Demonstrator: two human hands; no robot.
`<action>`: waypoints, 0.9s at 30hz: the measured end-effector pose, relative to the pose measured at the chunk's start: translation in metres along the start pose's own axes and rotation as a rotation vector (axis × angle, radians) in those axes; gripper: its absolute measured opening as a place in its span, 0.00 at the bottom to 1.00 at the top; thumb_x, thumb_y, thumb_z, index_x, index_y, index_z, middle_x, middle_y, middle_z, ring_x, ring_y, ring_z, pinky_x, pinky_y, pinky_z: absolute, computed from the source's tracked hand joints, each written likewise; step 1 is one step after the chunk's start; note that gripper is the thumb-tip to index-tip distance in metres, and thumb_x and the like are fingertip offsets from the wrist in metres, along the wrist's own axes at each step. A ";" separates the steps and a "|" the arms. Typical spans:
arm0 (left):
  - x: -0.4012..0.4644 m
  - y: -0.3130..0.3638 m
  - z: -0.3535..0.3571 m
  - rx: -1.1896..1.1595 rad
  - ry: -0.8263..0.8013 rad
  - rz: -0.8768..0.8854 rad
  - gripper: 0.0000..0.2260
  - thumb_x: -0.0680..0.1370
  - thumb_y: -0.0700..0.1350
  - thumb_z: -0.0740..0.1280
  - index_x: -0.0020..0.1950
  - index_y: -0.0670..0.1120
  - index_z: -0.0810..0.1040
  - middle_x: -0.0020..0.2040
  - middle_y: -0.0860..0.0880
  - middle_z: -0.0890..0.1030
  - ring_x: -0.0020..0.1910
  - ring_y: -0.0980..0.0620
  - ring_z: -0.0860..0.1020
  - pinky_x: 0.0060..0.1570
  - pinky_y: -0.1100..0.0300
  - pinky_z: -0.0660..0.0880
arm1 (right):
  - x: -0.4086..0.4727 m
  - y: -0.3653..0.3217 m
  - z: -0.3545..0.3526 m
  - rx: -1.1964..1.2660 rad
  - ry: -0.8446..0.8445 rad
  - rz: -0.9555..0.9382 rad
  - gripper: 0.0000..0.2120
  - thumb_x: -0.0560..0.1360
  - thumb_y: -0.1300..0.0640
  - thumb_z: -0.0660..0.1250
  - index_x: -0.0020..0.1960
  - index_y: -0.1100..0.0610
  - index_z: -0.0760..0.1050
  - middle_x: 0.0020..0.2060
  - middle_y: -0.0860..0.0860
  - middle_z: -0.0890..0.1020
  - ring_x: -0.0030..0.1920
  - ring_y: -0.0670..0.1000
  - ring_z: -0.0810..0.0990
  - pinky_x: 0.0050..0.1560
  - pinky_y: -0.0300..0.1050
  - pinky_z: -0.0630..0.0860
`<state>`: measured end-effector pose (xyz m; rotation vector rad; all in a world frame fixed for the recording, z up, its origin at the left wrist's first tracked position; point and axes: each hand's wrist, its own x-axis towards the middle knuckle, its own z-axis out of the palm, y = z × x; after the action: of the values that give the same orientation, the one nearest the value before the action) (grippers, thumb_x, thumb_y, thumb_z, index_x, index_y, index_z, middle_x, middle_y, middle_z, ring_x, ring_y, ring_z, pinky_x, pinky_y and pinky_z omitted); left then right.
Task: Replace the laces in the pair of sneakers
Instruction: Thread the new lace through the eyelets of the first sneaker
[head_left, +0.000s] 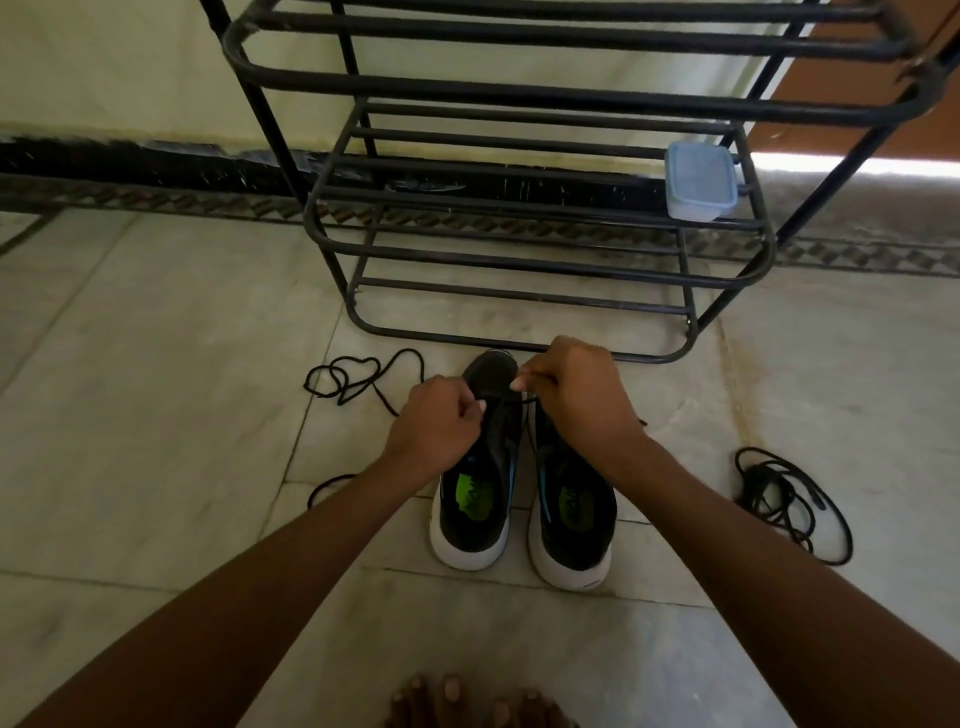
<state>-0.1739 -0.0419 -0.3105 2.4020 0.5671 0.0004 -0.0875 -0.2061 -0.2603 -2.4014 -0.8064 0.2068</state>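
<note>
Both sneakers sat side by side on the floor (156, 338), toes at 12 o'clock. The left hand (434, 428) and right hand (574, 389) each pinched the black lace (519, 401) over the left sneaker (480, 488). Spare laces (779, 499) lay at 3 o'clock of the right sneaker (571, 525).

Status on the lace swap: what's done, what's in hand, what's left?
Done: loose black laces lie on the floor, one left, a bundle right. In hand: left hand and right hand each pinch a lace at the left sneaker's front eyelets. Left: its upper eyelets and the right sneaker, which shows no lace.
</note>
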 end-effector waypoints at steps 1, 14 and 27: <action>0.002 -0.002 0.002 0.006 0.019 0.005 0.02 0.79 0.47 0.69 0.48 0.50 0.79 0.48 0.49 0.80 0.49 0.51 0.80 0.50 0.48 0.81 | -0.001 0.000 0.003 0.055 -0.057 0.039 0.07 0.78 0.56 0.71 0.53 0.57 0.86 0.45 0.54 0.84 0.41 0.51 0.81 0.46 0.44 0.78; 0.019 -0.016 -0.009 -0.181 0.182 -0.153 0.09 0.74 0.38 0.73 0.51 0.46 0.77 0.37 0.48 0.80 0.38 0.55 0.78 0.33 0.74 0.68 | -0.008 0.011 0.014 0.127 -0.052 0.076 0.10 0.78 0.68 0.66 0.53 0.60 0.85 0.42 0.53 0.85 0.41 0.44 0.79 0.48 0.30 0.75; 0.011 0.002 -0.002 0.066 -0.068 -0.085 0.16 0.69 0.58 0.77 0.47 0.52 0.75 0.43 0.49 0.81 0.42 0.52 0.81 0.43 0.53 0.81 | -0.006 0.013 0.040 0.213 -0.008 0.124 0.07 0.78 0.65 0.69 0.47 0.55 0.83 0.39 0.46 0.82 0.39 0.40 0.80 0.47 0.37 0.80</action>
<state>-0.1635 -0.0375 -0.3091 2.4297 0.6457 -0.1376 -0.0985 -0.1981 -0.3000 -2.2506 -0.6065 0.3348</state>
